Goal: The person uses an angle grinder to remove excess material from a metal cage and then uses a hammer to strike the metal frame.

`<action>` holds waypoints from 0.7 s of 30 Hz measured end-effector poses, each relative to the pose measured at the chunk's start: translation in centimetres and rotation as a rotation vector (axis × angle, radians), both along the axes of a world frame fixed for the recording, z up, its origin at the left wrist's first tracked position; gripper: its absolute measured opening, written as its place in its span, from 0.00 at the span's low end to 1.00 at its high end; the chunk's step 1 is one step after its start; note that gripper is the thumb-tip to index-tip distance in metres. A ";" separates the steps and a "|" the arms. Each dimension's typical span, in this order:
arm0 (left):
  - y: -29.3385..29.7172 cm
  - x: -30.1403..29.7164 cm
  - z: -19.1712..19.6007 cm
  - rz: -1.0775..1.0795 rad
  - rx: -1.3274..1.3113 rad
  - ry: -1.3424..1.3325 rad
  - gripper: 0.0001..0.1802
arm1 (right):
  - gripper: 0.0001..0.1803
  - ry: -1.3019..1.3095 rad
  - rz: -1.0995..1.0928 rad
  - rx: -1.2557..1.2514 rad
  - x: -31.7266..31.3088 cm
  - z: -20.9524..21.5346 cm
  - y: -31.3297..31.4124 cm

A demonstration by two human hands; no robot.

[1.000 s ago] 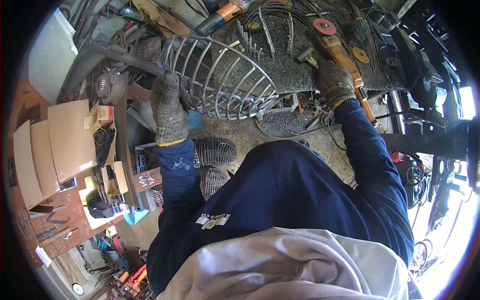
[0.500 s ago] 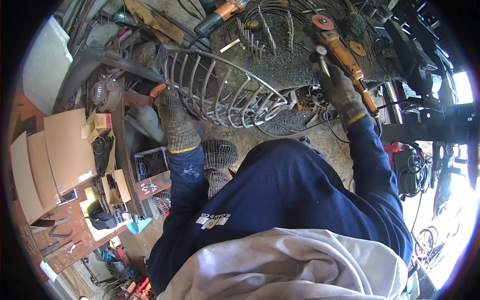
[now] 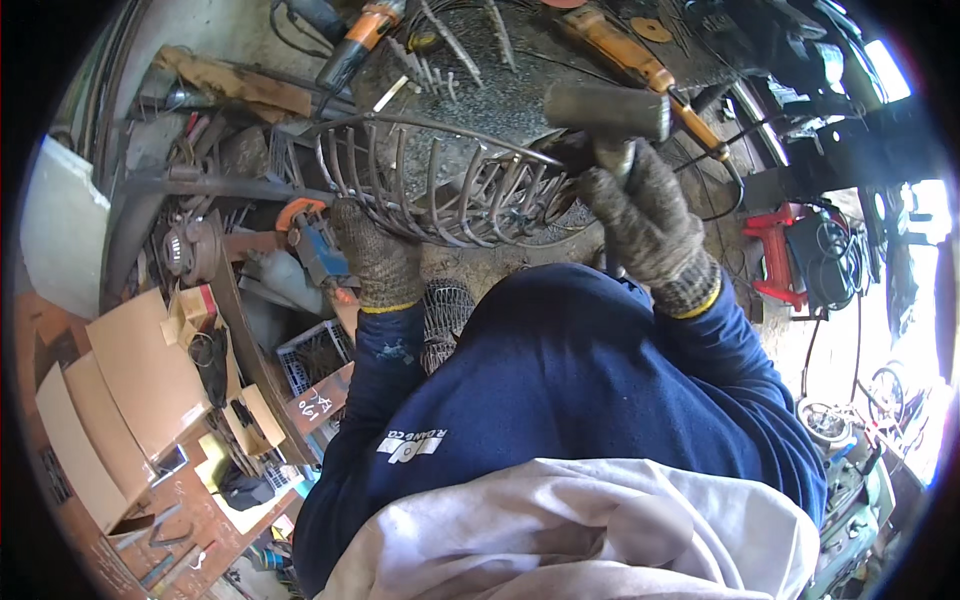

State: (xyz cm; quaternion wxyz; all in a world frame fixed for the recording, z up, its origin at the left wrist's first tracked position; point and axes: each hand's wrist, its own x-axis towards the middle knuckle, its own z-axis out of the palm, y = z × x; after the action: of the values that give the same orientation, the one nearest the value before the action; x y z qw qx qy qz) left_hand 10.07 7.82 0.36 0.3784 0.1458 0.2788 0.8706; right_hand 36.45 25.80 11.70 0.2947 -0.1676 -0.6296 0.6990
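L gloved hand [image 3: 378, 255] clamped on curved grey metal-rod cage [image 3: 434, 188]; R gloved hand [image 3: 652, 225] gripping dark metal hammer [image 3: 606, 111], R of cage

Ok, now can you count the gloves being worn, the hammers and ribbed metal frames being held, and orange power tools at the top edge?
Knitted gloves: 2
Hammer: 1
Ribbed metal frame: 1
Orange power tools: 2
Total: 6

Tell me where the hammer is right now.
In the head view, the hammer is above and right of centre, gripped in the gloved right hand, its head just below the orange angle grinder.
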 end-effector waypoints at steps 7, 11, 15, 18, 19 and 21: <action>3.7 6.9 3.5 0.066 -0.236 -0.014 0.30 | 0.18 0.120 -0.211 0.072 2.9 -2.0 1.5; 4.4 8.7 6.4 0.001 -0.325 0.299 0.31 | 0.23 -0.131 -0.106 0.263 6.3 -2.6 4.8; 5.6 10.3 9.6 -0.137 -0.387 0.503 0.34 | 0.25 0.098 -0.196 0.369 8.0 -5.4 6.1; 4.3 10.3 9.1 -0.253 -0.459 0.565 0.36 | 0.24 0.132 -0.129 0.237 9.2 -6.2 7.1; 4.3 10.8 8.9 -0.280 -0.459 0.541 0.36 | 0.24 0.206 -0.106 0.088 9.4 -6.5 7.2; 4.1 12.2 8.8 -0.316 -0.433 0.445 0.37 | 0.22 0.121 -0.117 0.223 10.3 -7.5 7.9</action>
State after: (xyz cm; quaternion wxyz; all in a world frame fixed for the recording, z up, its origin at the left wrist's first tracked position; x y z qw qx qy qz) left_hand 22.27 11.95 9.16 0.4607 0.2896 0.5068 0.6687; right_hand 46.79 33.66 4.19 0.3892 -0.1276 -0.6735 0.6153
